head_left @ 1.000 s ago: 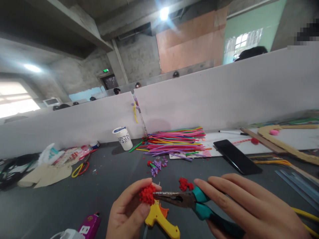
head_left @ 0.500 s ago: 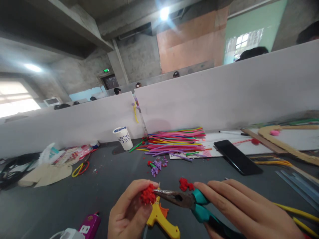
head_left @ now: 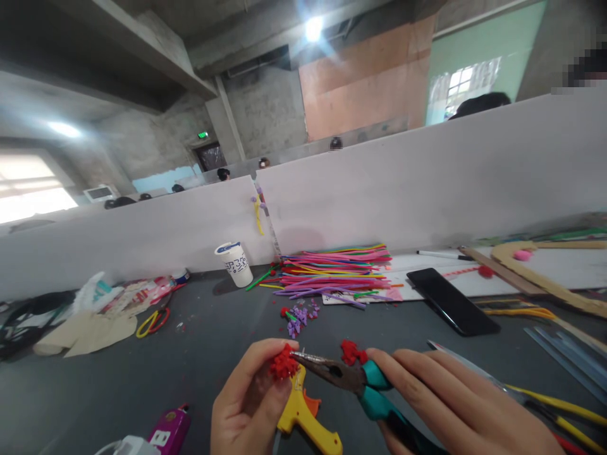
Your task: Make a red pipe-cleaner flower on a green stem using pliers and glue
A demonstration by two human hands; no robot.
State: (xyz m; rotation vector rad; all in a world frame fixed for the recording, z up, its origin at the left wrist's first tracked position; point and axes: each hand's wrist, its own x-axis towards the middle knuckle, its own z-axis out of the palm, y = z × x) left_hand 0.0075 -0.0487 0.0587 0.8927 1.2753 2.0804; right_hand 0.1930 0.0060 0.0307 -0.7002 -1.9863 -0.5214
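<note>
Between the thumb and fingers of my left hand (head_left: pixel 253 401) sits a small red fuzzy cluster (head_left: pixel 283 363), made of bent chenille-like pieces. My right hand (head_left: pixel 455 401) is closed around needle-nose pliers (head_left: pixel 377 392) with teal and black handles. The plier tips touch the cluster's upper right side; whether they grip a piece of it I cannot tell. Under the hands lies a yellow hot glue gun (head_left: pixel 306 420) with an orange trigger. Another red fuzzy piece (head_left: pixel 351 351) rests on the dark table just beyond the pliers.
Purple fuzzy pieces (head_left: pixel 298 318) lie ahead, before a pile of colourful pipe cleaners (head_left: pixel 332 272). A paper cup (head_left: pixel 234 264) stands by the white partition (head_left: pixel 403 189). At right is a black phone (head_left: pixel 450 300); at left, scissors (head_left: pixel 152 322) and a purple power socket (head_left: pixel 169 430).
The pliers have shifted slightly up and left, their tips now higher on the red cluster. My left hand has turned a little with the cluster still held.
</note>
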